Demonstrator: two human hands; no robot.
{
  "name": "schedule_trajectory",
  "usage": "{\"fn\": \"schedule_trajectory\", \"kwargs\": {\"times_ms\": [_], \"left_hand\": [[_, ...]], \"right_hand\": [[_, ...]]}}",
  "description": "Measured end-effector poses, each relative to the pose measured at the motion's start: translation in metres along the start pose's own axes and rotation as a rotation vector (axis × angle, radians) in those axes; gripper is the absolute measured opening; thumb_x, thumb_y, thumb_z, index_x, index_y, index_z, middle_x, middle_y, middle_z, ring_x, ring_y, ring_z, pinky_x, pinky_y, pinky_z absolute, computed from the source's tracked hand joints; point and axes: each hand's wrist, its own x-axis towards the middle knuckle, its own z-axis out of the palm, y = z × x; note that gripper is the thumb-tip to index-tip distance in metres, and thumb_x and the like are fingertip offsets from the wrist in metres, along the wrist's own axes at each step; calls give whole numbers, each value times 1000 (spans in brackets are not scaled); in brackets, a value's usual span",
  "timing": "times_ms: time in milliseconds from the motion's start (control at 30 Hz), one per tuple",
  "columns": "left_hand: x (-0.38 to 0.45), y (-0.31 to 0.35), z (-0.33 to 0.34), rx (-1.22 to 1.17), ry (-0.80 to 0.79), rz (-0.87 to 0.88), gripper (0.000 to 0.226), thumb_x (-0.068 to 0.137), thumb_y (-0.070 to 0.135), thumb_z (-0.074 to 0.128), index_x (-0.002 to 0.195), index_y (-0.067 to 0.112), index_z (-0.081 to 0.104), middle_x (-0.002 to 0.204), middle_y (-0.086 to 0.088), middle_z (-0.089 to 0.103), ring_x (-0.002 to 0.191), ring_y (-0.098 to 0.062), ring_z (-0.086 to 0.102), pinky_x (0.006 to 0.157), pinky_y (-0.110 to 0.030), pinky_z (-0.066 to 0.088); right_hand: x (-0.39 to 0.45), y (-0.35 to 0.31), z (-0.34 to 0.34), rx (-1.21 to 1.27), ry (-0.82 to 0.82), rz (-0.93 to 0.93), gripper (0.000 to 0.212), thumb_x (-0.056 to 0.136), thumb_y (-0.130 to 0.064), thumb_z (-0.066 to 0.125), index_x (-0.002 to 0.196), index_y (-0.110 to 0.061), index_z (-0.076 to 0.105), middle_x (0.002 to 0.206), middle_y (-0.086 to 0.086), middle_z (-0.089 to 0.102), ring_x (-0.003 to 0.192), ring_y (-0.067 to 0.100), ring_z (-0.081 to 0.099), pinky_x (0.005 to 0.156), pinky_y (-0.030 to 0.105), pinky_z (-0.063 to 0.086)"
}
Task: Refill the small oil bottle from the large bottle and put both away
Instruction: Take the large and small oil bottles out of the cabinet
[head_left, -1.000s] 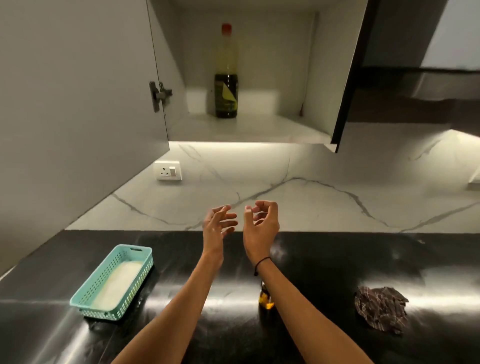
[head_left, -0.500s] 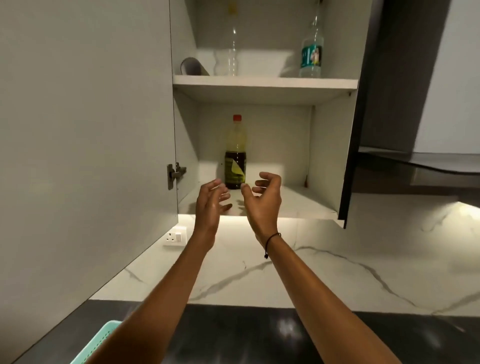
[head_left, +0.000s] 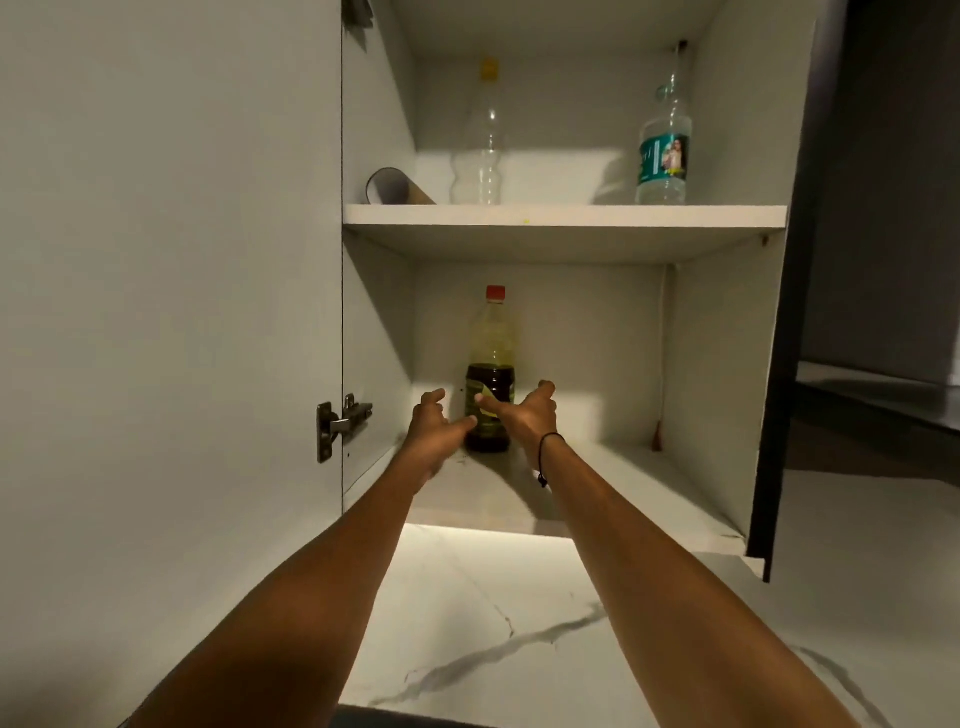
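Our left hand (head_left: 435, 434) and right hand (head_left: 524, 415), fingers spread and empty, flank the upright large bottle (head_left: 491, 374) standing just beyond

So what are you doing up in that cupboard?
A person is reaching into the open cupboard with both hands for the big oil bottle on the lower shelf. The left hand and right hand are open on either side of it and don't look to be gripping it yet. Two other bottles stand on the shelf above.
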Motion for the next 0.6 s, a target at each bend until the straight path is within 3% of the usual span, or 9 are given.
{"fn": "schedule_trajectory", "kwargs": {"times_ms": [100, 200, 267, 333, 433, 533, 600], "left_hand": [[29, -1, 4, 55, -37, -21, 94, 93, 18, 81, 165, 18, 20, 169, -12, 30, 151, -33, 39, 96, -35, 49], [53, 2, 7, 168, -99, -60, 113, 83, 27, 90, 166, 20, 13, 168, -11, 31, 151, -34, 39, 114, -44, 47], [66, 2, 13, 209, -156, -90, 124, 74, 32, 95, 166, 19, 14, 159, -10, 44, 144, -34, 48, 115, -47, 47], [99, -16, 22, 242, -181, -86, 127, 50, 43, 97, 157, 20, 33, 140, -7, 64, 130, -32, 63, 110, -47, 54], [128, -32, 35, 287, -150, -33, 105, 37, 48, 91, 134, 22, 59, 118, -2, 74, 116, -27, 71, 102, -45, 59], [81, 0, 36, 326, -69, -5, 64, 69, 29, 95, 122, 16, 63, 115, -1, 71, 109, -25, 67, 98, -37, 56], [71, 5, 35, 325, -54, -4, 51, 77, 24, 93, 117, 20, 61, 113, -2, 68, 108, -25, 65, 94, -34, 53]], "right_hand": [[29, -3, 2, -24, -56, 13, 120, 68, -45, 94, 154, -12, 18, 155, 18, 37, 139, 41, 43, 111, 53, 45], [52, -2, 3, -20, -142, 26, 106, 72, -40, 93, 148, -14, 24, 145, 12, 48, 130, 35, 53, 98, 47, 49], [63, 2, 7, -10, -202, 35, 91, 72, -34, 93, 138, -15, 33, 133, 6, 58, 118, 30, 60, 89, 42, 51], [71, 8, 13, 4, -227, 27, 87, 67, -31, 95, 132, -16, 40, 125, 6, 64, 113, 28, 65, 94, 43, 56], [77, 11, 16, -9, -236, 5, 79, 72, -26, 92, 131, -15, 41, 119, 7, 64, 111, 27, 66, 98, 45, 57], [77, 11, 12, -22, -265, -5, 87, 66, -33, 96, 134, -15, 45, 121, 4, 65, 114, 27, 65, 96, 43, 57], [72, 9, 6, -32, -283, 0, 90, 64, -36, 97, 135, -17, 45, 124, 3, 62, 114, 26, 62, 91, 44, 55]]}}
